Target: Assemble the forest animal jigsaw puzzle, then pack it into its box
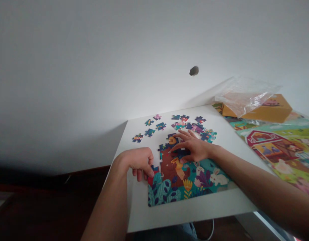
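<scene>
Two bare hands over a partly joined puzzle (pixel 188 182) on a white table (pixel 169 217). The puzzle lies flat in the near part of the tabletop; it shows rabbits, broad leaves and a yellow flower, and its upper left outline is stepped. Left hand (pixel 140 161): wrist bent, fingers curled, thumb and forefinger drawn close together at a red piece (pixel 150 180) on the puzzle's left edge; whether they pinch the piece or only press it cannot be told. Right hand (pixel 196 147): palm down over the puzzle's upper part, fingers spread and partly extended, with no visible hold on any piece; the fingertips reach toward its upper edge. Loose pieces (pixel 149 132) lie scattered beyond the puzzle, some apart, others overlapping or touching near the right hand. To the person's right, a farm picture (pixel 280 150) with a red barn extends beside the white tabletop. A yellow box (pixel 275 112) rests on its far part, with a clear, crumpled bag (pixel 245 97) draped over the box. Behind stands a pale wall (pixel 94 67) with a dark hole (pixel 194 71).
</scene>
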`<act>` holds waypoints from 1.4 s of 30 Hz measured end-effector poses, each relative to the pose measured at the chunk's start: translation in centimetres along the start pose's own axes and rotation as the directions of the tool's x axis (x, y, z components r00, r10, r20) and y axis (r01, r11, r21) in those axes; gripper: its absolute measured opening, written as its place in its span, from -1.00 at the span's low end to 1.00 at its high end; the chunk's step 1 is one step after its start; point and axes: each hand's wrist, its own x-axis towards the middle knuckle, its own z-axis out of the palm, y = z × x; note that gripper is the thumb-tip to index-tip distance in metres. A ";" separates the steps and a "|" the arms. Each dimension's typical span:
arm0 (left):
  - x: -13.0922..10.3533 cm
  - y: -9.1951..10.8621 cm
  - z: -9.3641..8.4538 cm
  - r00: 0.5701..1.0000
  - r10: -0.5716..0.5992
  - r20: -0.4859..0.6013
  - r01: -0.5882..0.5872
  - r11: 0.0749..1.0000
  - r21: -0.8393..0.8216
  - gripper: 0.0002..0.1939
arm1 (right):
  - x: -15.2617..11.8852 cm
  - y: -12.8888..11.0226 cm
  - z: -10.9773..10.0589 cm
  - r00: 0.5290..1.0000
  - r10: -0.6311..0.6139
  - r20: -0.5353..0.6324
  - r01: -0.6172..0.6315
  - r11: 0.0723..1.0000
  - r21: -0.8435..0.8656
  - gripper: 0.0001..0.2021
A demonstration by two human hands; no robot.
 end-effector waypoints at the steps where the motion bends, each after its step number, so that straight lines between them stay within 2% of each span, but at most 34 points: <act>1: 0.1 0.1 0.0 1.000 -0.004 0.001 0.004 1.000 0.004 -0.70 | 0.0 0.0 0.0 1.000 0.003 0.003 -0.003 1.000 -0.001 -0.45; 10: 0.6 0.5 0.1 0.999 -0.022 -0.044 0.027 0.993 0.113 -0.72 | 0.0 -0.2 -0.1 1.000 0.017 0.007 -0.016 1.000 -0.005 -0.45; 19: 0.7 2.0 0.9 0.994 0.001 -0.107 0.028 0.963 0.269 -0.58 | 0.0 0.0 0.2 1.000 0.007 -0.014 -0.007 1.000 0.023 -0.44; 29: 1.3 -0.6 -0.5 0.961 -0.044 -0.272 0.107 0.970 0.219 -0.53 | -0.1 0.0 0.1 1.000 -0.010 -0.015 0.010 1.000 0.018 -0.46; 31: 1.3 -1.0 -0.9 0.953 -0.026 -0.301 0.091 0.975 0.204 -0.51 | -0.1 -0.1 0.1 0.999 -0.031 -0.030 0.031 1.000 0.000 -0.47; 33: 1.3 -1.1 -1.2 0.938 0.053 -0.344 0.020 0.979 0.204 -0.50 | 0.1 0.0 0.0 0.996 -0.041 -0.083 0.038 0.999 -0.029 -0.51; 35: 1.5 -0.9 -1.3 0.879 0.207 -0.429 -0.114 0.966 0.232 -0.53 | 0.3 0.5 -0.3 0.976 0.035 -0.215 -0.051 0.996 -0.067 -0.60; 36: 1.7 -0.6 -1.3 0.822 0.295 -0.488 -0.183 0.947 0.263 -0.56 | 0.3 0.9 -0.5 0.942 0.122 -0.312 -0.154 0.985 -0.081 -0.64; 37: 1.9 -0.3 -1.3 0.747 0.386 -0.542 -0.250 0.918 0.309 -0.60 | 0.3 1.5 -0.7 0.882 0.230 -0.411 -0.288 0.954 -0.084 -0.65; 39: 2.5 0.3 -1.0 0.583 0.566 -0.583 -0.372 0.824 0.428 -0.69 | 0.1 2.8 -1.1 0.716 0.439 -0.543 -0.553 0.832 -0.056 -0.62; 40: 2.9 0.6 -0.9 0.511 0.646 -0.567 -0.418 0.763 0.493 -0.71 | 0.0 3.6 -1.3 0.644 0.521 -0.560 -0.648 0.761 -0.036 -0.61; 41: 3.3 0.8 -0.8 0.457 0.712 -0.533 -0.454 0.702 0.549 -0.69 | -0.3 4.3 -1.5 0.594 0.588 -0.548 -0.711 0.703 -0.017 -0.61; 42: 3.7 1.0 -0.7 0.425 0.759 -0.493 -0.483 0.651 0.586 -0.65 | -0.5 4.9 -1.6 0.566 0.640 -0.519 -0.750 0.662 -0.001 -0.61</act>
